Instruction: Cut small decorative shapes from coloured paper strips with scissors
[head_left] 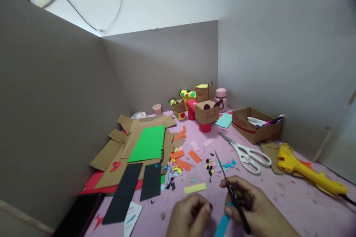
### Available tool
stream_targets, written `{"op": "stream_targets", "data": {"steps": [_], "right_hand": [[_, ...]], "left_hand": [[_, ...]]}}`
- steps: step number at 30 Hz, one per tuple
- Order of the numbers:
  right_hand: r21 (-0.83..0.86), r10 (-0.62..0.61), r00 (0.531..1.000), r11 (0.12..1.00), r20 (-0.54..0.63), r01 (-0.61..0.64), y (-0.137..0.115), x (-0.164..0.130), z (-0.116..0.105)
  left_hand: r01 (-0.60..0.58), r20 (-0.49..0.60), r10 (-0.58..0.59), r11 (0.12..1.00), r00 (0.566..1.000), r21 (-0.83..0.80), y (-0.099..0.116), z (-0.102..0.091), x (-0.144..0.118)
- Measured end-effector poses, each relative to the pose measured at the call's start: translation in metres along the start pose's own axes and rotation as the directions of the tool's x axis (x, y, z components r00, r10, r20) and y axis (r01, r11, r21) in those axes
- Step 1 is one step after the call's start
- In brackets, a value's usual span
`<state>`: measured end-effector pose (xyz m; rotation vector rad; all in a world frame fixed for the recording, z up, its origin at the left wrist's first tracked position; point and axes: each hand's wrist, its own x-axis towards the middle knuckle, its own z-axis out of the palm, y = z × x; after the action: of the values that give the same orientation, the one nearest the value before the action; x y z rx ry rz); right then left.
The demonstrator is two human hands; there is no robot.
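My right hand [250,202] is closed round a pair of black-handled scissors [236,203], blades pointing up and away. A blue paper strip [222,226] also runs up to its fingers. Just left of it, my left hand [190,216] is curled with thumb and finger pressed together. A tiny dark red spot shows at its fingertip; I cannot tell whether it is a scrap or a nail. A yellow paper strip [195,188] lies just beyond the left hand. Small coloured paper scraps [213,166] are scattered past the scissors' tip.
Right: white scissors [250,155], a yellow glue gun [308,172] and a cardboard box [246,129] of markers. Left: a green sheet [148,142] on flattened cardboard [108,153], and black paper [124,192]. Behind: a cat-faced cardboard figure [207,113], a pink bottle [221,98] and grey partitions [167,63].
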<state>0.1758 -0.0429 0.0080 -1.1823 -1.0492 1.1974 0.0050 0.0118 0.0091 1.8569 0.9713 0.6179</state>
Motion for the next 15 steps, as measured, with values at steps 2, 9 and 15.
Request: {"op": "stream_targets", "data": {"steps": [2, 9, 15], "right_hand": [[-0.019, 0.047, 0.997, 0.999, 0.059, -0.046, -0.002, 0.002, 0.001], [0.003, 0.103, 0.979, 0.994, 0.176, -0.105, 0.009, 0.004, 0.014], [0.065, 0.097, 0.987, 0.992, 0.131, -0.106, 0.008, 0.004, 0.012]], "left_hand": [[-0.112, -0.153, 0.156, 0.959, 0.976, 0.260, -0.002, -0.012, 0.004], [-0.057, -0.127, 0.150, 0.834, 0.981, 0.548, -0.018, -0.028, 0.015], [-0.051, -0.179, 0.173, 0.840, 0.968, 0.541, -0.019, -0.038, 0.018]]}}
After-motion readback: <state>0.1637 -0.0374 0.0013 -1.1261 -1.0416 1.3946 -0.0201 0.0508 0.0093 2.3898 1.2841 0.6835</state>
